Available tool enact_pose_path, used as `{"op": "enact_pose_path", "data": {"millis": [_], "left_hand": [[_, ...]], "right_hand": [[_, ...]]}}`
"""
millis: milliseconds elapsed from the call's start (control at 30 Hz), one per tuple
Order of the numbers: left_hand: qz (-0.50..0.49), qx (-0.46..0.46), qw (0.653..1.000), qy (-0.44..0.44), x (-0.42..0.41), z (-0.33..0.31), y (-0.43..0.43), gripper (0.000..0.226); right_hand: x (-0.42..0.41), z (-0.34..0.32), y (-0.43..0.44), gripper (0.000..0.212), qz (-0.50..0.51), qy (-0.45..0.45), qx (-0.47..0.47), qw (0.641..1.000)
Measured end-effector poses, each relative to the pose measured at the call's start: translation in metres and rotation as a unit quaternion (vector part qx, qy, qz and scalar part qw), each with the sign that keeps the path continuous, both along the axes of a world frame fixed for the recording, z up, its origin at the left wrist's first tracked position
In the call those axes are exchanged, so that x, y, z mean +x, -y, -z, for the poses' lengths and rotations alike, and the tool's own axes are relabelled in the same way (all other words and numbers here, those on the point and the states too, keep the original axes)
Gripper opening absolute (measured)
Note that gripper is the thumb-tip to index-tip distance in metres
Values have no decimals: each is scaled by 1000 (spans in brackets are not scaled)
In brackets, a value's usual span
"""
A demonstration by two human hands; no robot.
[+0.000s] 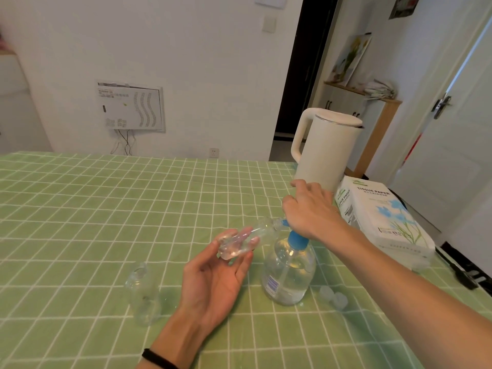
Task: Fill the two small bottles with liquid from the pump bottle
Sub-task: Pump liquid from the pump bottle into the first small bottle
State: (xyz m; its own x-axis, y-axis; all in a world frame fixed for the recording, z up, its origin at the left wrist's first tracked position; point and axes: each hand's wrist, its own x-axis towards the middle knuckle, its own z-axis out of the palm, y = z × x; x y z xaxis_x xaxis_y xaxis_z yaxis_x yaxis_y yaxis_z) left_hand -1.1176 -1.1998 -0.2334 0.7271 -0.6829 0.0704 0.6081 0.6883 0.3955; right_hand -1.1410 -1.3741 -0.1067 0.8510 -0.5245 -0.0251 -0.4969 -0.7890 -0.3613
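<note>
While the fill of the first vessel is in hand, we record from the head view, the only one supplied, that the left hand (213, 272) grasps the tilted small bottle (250, 235), fingers curled round its body, lying nearly level with its mouth at the blue nozzle (285, 223) of the pump bottle (288, 275). The right hand (311, 209) rests palm-down on the pump head, which it hides; we cannot tell whether its fingers clasp the head or merely bear on it. The pump bottle stands on the green checked tablecloth (106, 209), partly full of clear liquid. The upright small bottle (143, 294) stands apart to the left, untouched and, in our judgement, yet to be filled; its contents cannot be read. Two pale caps (334, 298) lie just right of the pump bottle. A white kettle (327, 147) and a tissue pack (383, 217) sit beyond, clear of the work. We advise that the mouth be held snug under the nozzle tip, the bottle's base dipped lower so liquid runs in, not out, and each stroke pressed straight down and slowly, lest the pump bottle tip or the jet miss the narrow neck.
</note>
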Motion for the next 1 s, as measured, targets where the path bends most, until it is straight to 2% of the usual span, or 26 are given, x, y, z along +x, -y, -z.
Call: {"op": "enact_pose_path", "data": {"millis": [133, 400, 700, 1000], "left_hand": [[3, -4, 1000, -5, 2, 0, 0, 50], [5, -8, 1000, 1, 2, 3, 1, 48], [0, -4, 1000, -8, 3, 1, 1, 52], [3, 4, 1000, 3, 2, 2, 2, 53]], "right_hand": [[2, -5, 1, 48, -8, 1, -16, 1000], [1, 4, 0, 50, -9, -11, 22, 1000], [4, -5, 3, 46, -17, -7, -15, 1000], [7, 9, 7, 47, -10, -9, 22, 1000]]}}
